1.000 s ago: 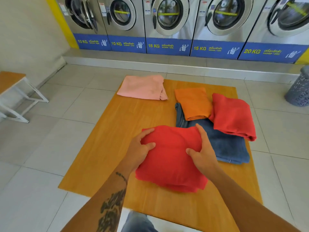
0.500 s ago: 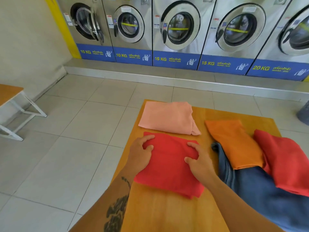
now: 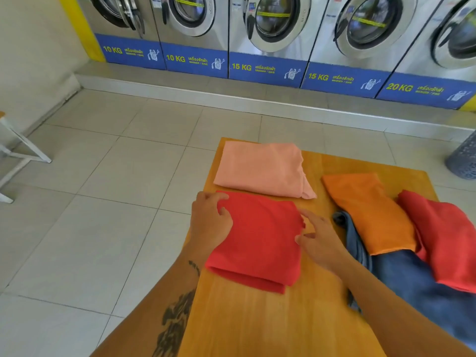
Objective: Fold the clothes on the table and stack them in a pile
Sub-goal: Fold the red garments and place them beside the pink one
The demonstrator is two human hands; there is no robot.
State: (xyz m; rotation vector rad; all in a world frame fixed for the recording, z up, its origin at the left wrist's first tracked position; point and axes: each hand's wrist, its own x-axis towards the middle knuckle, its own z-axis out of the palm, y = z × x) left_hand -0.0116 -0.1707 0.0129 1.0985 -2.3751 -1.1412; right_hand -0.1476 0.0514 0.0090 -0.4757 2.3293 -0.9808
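A folded red cloth [image 3: 260,238] lies flat near the left edge of the wooden table [image 3: 270,318]. My left hand [image 3: 210,222] rests on its left edge with fingers bent over the cloth. My right hand [image 3: 318,238] hovers at its right edge, fingers spread, holding nothing. Just behind lies a folded pink cloth [image 3: 260,168]. To the right sit a folded orange cloth [image 3: 368,212] and another folded red cloth [image 3: 445,238], both lying on a blue denim garment [image 3: 412,282].
A row of washing machines [image 3: 270,34] stands on a raised step at the back. A grey mesh basket [image 3: 463,161] is on the floor at the right. A white-legged bench [image 3: 15,155] stands at the left. Tiled floor surrounds the table.
The red cloth has been carried left and set down in front of the pink cloth. My right hand has come off it and opened. The view turned left.
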